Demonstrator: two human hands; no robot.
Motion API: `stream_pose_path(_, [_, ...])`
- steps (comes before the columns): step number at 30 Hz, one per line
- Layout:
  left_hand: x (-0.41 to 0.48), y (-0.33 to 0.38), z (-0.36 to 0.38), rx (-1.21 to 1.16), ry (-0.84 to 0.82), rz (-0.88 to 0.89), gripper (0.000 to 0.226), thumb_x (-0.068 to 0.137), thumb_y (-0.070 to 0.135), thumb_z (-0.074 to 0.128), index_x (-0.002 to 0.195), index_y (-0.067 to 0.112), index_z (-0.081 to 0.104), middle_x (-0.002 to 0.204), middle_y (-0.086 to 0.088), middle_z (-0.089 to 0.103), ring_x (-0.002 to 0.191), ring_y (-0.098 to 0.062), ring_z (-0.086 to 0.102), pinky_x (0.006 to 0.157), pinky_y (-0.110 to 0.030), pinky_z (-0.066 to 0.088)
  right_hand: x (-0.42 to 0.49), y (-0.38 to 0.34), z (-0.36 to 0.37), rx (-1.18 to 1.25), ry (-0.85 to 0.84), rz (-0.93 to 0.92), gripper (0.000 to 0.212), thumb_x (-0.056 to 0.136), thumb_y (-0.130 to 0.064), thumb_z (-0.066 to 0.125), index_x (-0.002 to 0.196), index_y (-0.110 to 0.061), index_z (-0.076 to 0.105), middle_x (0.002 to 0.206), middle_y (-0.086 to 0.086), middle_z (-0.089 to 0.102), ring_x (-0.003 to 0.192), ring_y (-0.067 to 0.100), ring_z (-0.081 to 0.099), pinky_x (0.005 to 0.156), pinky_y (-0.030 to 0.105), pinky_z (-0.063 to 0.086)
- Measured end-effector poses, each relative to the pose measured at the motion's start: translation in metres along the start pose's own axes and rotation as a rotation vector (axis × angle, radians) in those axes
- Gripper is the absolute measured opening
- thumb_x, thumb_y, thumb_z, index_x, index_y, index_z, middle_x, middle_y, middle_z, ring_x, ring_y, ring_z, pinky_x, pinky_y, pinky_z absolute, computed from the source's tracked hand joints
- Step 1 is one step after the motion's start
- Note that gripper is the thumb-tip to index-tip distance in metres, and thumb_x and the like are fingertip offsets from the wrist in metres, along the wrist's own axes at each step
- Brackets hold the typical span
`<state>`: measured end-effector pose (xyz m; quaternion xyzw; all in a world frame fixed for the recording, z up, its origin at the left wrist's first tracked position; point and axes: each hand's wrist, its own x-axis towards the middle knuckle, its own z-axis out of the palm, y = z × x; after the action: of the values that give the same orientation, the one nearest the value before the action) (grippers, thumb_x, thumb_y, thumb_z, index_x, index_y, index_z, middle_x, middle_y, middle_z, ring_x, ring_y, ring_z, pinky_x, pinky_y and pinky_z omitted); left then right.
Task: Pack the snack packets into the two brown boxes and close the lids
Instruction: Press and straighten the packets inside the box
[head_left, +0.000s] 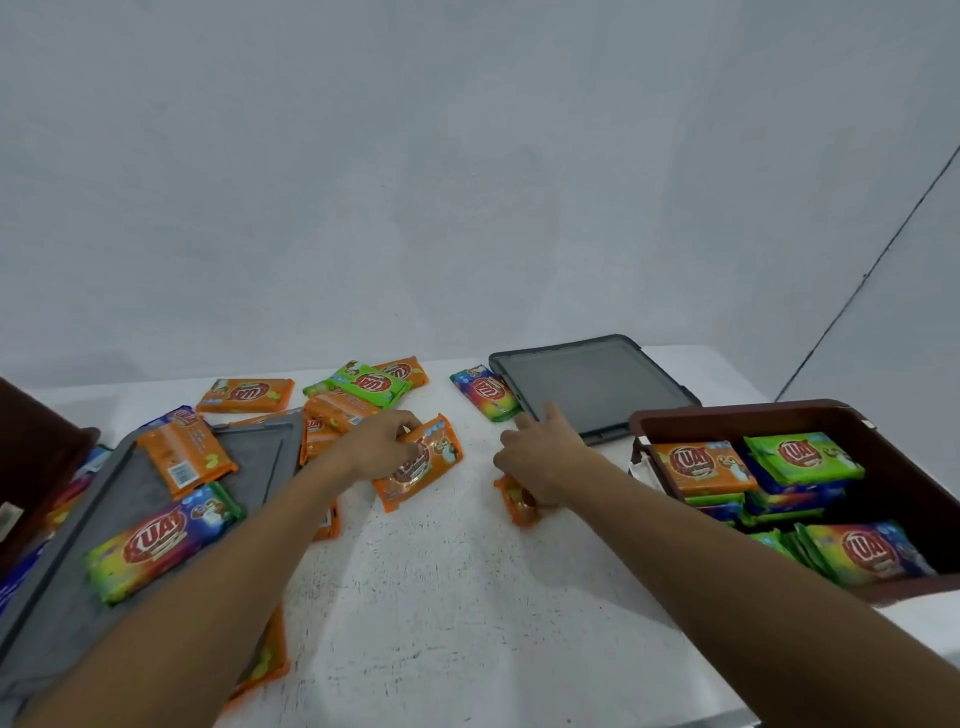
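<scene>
My left hand (376, 447) grips an orange snack packet (423, 467) at the table's middle, lifting its near end. My right hand (540, 457) rests on another orange packet (517, 501), fingers curled over it, index finger pointing out. The right brown box (753, 415) stands open with several packets stacked inside. Only a corner of the left brown box (36, 431) shows at the left edge. Loose orange, green and multicoloured packets lie at the back, among them a green one (371, 384) and a multicoloured one (485, 392).
A grey lid (249, 457) lies at the left with two packets on it, an orange one (184, 457) and a multicoloured one (161, 540). A second grey lid (597, 382) lies flat at the back right. The white table (467, 597) ends near my arms.
</scene>
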<state>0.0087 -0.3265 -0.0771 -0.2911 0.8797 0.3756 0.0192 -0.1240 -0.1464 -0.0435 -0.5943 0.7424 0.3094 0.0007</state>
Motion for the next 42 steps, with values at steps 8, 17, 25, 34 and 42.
stream_pose_path(8, [-0.014, 0.034, -0.001, -0.049, 0.075, -0.023, 0.033, 0.101, 0.034, 0.044, 0.109, 0.006, 0.061, 0.103, -0.017, 0.064, 0.096, -0.034, 0.062, 0.083, -0.044, 0.049, -0.028, 0.042, -0.012, 0.472, 0.059, -0.053, 0.051, 0.095, -0.025, 0.057, 0.142, -0.022, 0.035, 0.126, 0.006, 0.057, 0.109, 0.024, 0.057, 0.083, 0.033, 0.045])
stream_pose_path(17, [-0.021, 0.155, 0.026, -0.066, 0.148, 0.102, 0.018, 0.093, 0.047, 0.054, 0.099, 0.031, 0.061, 0.097, 0.003, 0.065, 0.085, -0.014, 0.063, 0.067, -0.029, 0.046, -0.141, 0.156, 0.007, 1.077, 0.166, 0.016, 0.040, 0.097, -0.026, 0.057, 0.126, -0.025, 0.029, 0.099, 0.005, 0.062, 0.090, 0.023, 0.064, 0.073, 0.037, 0.053])
stream_pose_path(25, [-0.029, 0.257, 0.079, -0.031, 0.126, 0.239, 0.012, 0.094, 0.038, 0.055, 0.103, 0.031, 0.061, 0.100, 0.006, 0.067, 0.089, -0.014, 0.065, 0.080, -0.037, 0.053, -0.211, 0.240, 0.092, 0.893, 0.077, -0.005, 0.019, 0.091, -0.016, 0.064, 0.101, -0.020, 0.048, 0.095, 0.006, 0.061, 0.084, 0.024, 0.060, 0.072, 0.038, 0.048])
stream_pose_path(34, [-0.039, 0.306, 0.166, 0.417, -0.263, 0.384, 0.013, 0.099, 0.034, 0.046, 0.095, 0.023, 0.052, 0.083, 0.006, 0.056, 0.079, -0.018, 0.056, 0.068, -0.033, 0.042, -0.226, 0.239, 0.159, 0.709, -0.209, -0.162, 0.034, 0.094, -0.013, 0.059, 0.125, -0.026, 0.059, 0.122, -0.005, 0.064, 0.109, 0.016, 0.060, 0.095, 0.036, 0.051])
stream_pose_path(42, [-0.045, 0.296, 0.195, 0.681, -0.303, 0.287, 0.033, 0.097, 0.043, 0.044, 0.099, 0.015, 0.063, 0.086, 0.002, 0.058, 0.081, -0.017, 0.054, 0.070, -0.032, 0.043, -0.232, 0.232, 0.179, 0.619, -0.177, -0.194, 0.040, 0.098, -0.026, 0.052, 0.138, -0.032, 0.051, 0.137, -0.008, 0.055, 0.121, 0.014, 0.051, 0.105, 0.033, 0.042])
